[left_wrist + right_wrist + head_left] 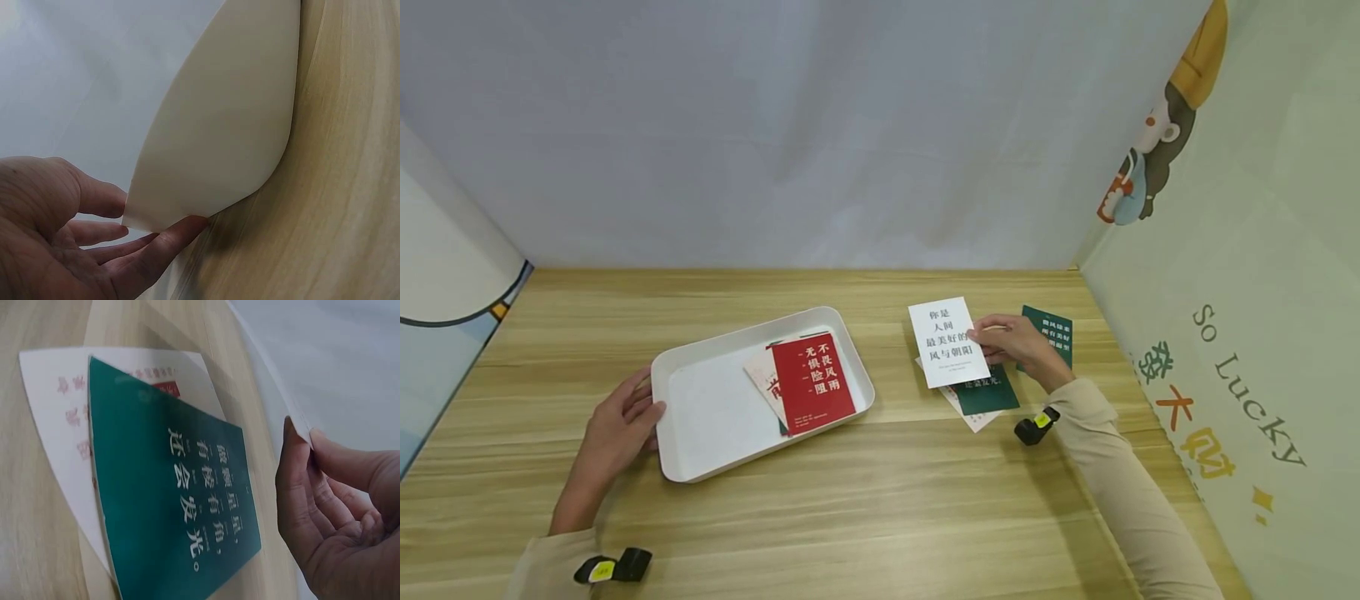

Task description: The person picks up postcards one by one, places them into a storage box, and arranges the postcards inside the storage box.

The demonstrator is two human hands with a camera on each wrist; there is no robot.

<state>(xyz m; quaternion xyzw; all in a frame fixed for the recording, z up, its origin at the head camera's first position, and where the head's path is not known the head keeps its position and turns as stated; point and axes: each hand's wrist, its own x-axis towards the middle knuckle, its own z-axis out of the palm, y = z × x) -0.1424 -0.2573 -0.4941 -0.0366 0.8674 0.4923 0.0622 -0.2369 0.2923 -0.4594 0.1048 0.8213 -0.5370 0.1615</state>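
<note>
My right hand (1021, 345) pinches a white card (947, 342) with dark printed characters by its right edge, thumb against fingers. The right wrist view shows this card edge-on, raised off the table. Below it lie a dark green card (169, 487) and, partly covered, a pale card (56, 400) with reddish print. With my left hand (617, 429), I grip the left end of a shallow white tray (722, 457); thumb and fingers meet at its wall (212, 125) in the left wrist view. Inside the tray, a red card (812, 383) overlaps a pale card (762, 379).
Another dark green card (1051, 325) lies to the right, partly behind my right hand. The wood-grain table (880, 517) meets a grey-white backdrop (805, 150) behind and a printed panel (1247, 333) on the right.
</note>
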